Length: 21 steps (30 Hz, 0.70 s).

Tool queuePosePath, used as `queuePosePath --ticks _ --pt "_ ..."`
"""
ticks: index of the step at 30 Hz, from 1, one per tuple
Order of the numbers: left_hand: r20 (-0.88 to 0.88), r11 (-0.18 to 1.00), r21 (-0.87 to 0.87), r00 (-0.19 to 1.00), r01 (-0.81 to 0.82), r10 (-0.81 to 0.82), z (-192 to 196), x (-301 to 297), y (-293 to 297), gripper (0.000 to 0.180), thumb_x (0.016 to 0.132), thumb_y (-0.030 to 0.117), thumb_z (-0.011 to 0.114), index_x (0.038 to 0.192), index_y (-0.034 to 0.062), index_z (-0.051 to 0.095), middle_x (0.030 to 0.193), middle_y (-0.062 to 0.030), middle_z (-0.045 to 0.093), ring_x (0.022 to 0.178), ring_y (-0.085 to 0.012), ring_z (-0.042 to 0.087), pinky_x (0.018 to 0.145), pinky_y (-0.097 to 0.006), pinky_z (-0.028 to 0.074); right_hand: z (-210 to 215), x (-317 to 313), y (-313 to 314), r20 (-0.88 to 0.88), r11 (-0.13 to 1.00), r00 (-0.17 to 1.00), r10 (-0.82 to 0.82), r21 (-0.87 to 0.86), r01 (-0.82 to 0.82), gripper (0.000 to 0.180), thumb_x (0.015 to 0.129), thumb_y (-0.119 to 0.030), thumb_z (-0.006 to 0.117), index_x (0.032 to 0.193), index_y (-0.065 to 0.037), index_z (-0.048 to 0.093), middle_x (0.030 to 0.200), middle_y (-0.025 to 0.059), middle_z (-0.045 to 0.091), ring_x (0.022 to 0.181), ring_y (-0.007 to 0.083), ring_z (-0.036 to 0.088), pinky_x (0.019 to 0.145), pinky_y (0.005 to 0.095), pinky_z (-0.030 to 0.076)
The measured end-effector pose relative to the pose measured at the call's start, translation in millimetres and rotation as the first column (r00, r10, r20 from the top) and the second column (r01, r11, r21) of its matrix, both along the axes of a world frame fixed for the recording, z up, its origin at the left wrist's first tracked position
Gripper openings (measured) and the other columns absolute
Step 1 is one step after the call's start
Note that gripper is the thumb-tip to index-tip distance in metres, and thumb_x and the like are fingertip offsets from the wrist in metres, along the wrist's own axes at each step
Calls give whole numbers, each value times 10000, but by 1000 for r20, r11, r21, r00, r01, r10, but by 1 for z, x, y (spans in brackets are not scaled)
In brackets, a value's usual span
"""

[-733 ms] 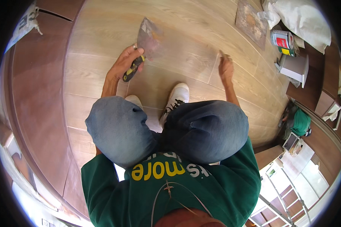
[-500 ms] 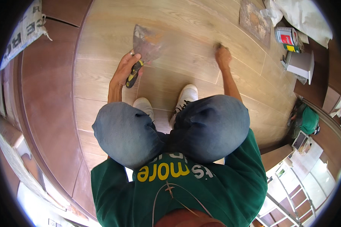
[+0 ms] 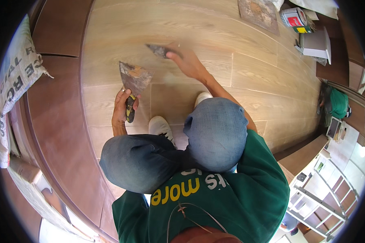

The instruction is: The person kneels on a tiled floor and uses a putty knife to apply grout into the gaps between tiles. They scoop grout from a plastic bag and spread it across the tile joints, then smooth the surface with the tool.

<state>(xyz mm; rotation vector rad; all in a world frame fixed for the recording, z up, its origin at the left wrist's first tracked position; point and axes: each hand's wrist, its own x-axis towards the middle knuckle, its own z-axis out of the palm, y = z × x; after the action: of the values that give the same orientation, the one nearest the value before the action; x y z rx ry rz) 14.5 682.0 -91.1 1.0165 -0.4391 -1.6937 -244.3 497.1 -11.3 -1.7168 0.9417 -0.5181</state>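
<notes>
I squat on a pale wood-look tiled floor (image 3: 215, 36), knees in blue jeans and white shoes below me. My left hand (image 3: 121, 107) grips the black and yellow handle of a wide putty knife (image 3: 134, 79), its smeared blade tilted up above the floor. My right hand (image 3: 186, 62) reaches forward across a tile joint and holds a small dark scraper (image 3: 158, 50) against the floor; it is blurred by motion.
A printed woven sack (image 3: 16, 77) lies at the left on the brown floor strip. At the far right stand a dirty board (image 3: 258, 14), a can (image 3: 294, 17) and a grey box (image 3: 317, 42). A metal ladder (image 3: 332, 198) is at lower right.
My right hand left the far right tile joint and swung to the middle, now pressing a small scraper down. The left hand and wide knife stayed near the left.
</notes>
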Motion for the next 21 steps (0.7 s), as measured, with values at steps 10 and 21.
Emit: queuePosePath --ticks 10,21 --pt "-26 950 -42 950 311 -312 28 -18 -3 435 1019 313 551 1267 -44 559 898 -146 692 496 -132 557 501 -256 481 23 -26 24 -99 560 860 501 -720 -410 560 733 -67 741 1253 -274 724 1328 26 636 1191 293 615 983 405 545" --pt "50 915 -16 914 403 -402 20 -24 -19 385 1045 325 535 1236 -6 581 956 -170 747 562 -125 633 501 -257 501 35 -67 -5 -426 514 798 425 -613 -601 612 737 33 679 1276 -254 704 1327 27 641 1228 295 604 1039 393 534"
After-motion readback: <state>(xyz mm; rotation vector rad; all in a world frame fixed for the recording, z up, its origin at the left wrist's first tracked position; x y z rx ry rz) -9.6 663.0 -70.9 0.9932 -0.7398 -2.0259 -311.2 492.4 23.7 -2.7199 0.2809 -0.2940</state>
